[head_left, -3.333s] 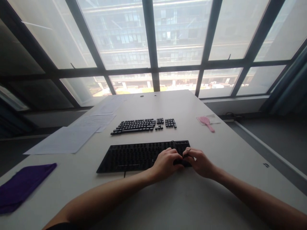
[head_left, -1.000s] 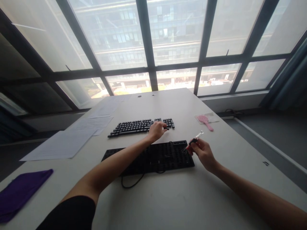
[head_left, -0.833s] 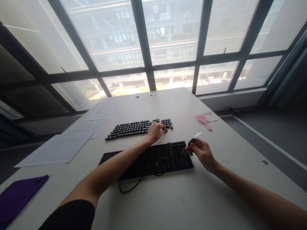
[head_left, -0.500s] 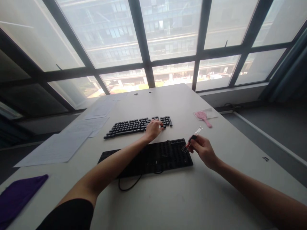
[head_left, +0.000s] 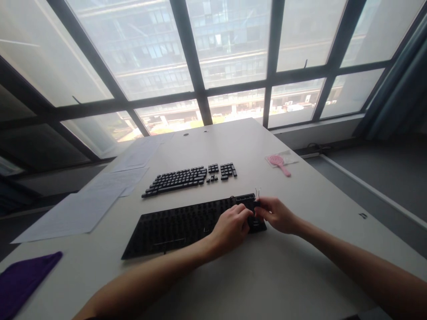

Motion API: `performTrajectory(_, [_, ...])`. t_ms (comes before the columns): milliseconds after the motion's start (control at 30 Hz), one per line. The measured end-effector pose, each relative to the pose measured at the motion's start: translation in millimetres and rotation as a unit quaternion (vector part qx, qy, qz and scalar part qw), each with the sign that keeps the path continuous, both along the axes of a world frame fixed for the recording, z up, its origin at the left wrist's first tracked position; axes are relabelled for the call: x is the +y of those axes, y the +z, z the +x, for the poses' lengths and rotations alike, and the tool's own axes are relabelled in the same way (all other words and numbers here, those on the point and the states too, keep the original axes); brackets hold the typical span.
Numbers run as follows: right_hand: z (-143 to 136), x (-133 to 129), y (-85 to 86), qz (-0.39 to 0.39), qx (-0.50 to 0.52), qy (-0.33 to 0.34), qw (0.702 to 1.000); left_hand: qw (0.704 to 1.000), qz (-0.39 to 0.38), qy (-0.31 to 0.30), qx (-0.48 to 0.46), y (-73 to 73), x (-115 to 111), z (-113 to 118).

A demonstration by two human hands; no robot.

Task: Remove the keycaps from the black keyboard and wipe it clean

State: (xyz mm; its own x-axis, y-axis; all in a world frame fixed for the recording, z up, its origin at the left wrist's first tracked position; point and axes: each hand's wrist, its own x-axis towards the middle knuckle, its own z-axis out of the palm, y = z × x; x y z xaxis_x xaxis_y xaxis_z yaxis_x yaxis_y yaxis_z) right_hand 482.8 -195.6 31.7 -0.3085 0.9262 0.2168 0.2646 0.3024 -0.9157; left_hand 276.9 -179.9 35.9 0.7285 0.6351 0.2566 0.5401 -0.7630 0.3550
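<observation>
Tall dark-framed windows rise behind the pale bench [head_left: 253,146]. Both hands meet over the right end of the black keyboard base without keycaps [head_left: 187,222]: the left hand [head_left: 231,229] rests there, its grip unclear, while the right hand [head_left: 276,215] pinches a small wire keycap puller [head_left: 256,195]. Beyond lie rows of loose black keycaps [head_left: 187,177], a pink hairbrush [head_left: 279,163], white paper sheets [head_left: 83,204] and a purple cloth [head_left: 23,282].
</observation>
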Motion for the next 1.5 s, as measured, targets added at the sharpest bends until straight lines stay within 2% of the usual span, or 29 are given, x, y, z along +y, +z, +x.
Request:
performTrajectory(133, [1.8,-3.6,4.8,0.061,-0.073,0.038,0.995,0.999,0.029,0.006,0.011,-7.3,1.7,0.6])
performTrajectory(333, [3.3,-8.2,9.1,0.146,-0.168,0.081,0.972,0.999,0.017,-0.016,-0.021,-2.1,-2.5,-2.0])
performTrajectory(500, [0.3,-11.5,10.1,0.217,-0.167,0.118,0.954,0.999,-0.021,-0.025,-0.026,-0.3,-3.7,1.6])
performTrajectory(600, [0.9,-10.9,7.2,0.181,-0.116,0.093,0.972,0.999,-0.03,-0.009,-0.034,-4.9,-0.4,3.8])
performTrajectory(733, [2.8,-6.2,-0.8,0.059,-0.027,0.045,0.997,0.998,-0.04,-0.004,-0.049,-8.7,1.8,3.6])
performTrajectory(900, [3.0,0.4,-8.8,-0.036,0.068,0.036,0.996,0.995,-0.069,0.011,-0.073,-7.9,0.6,3.5])
performTrajectory(1033, [1.9,1.4,-7.3,-0.041,0.121,0.014,0.992,0.981,-0.123,0.037,-0.144,-8.0,-1.0,4.5])
performTrajectory(1267, [-2.3,-1.7,-3.8,0.019,0.119,-0.051,0.991,0.962,-0.146,0.028,-0.231,-8.1,-0.2,3.9])
performTrajectory(1333, [-2.7,-3.8,-1.5,0.074,0.059,-0.071,0.993,0.96,-0.138,0.04,-0.242,-8.2,-0.3,3.8])
performTrajectory(1433, [-3.5,-8.7,3.5,0.172,-0.05,-0.091,0.979,0.958,-0.134,0.067,-0.244,-8.8,-1.1,3.5])
performTrajectory(1500, [-4.2,-11.8,6.1,0.19,-0.076,-0.081,0.976,0.96,-0.132,0.061,-0.241,-9.3,-1.5,2.7])
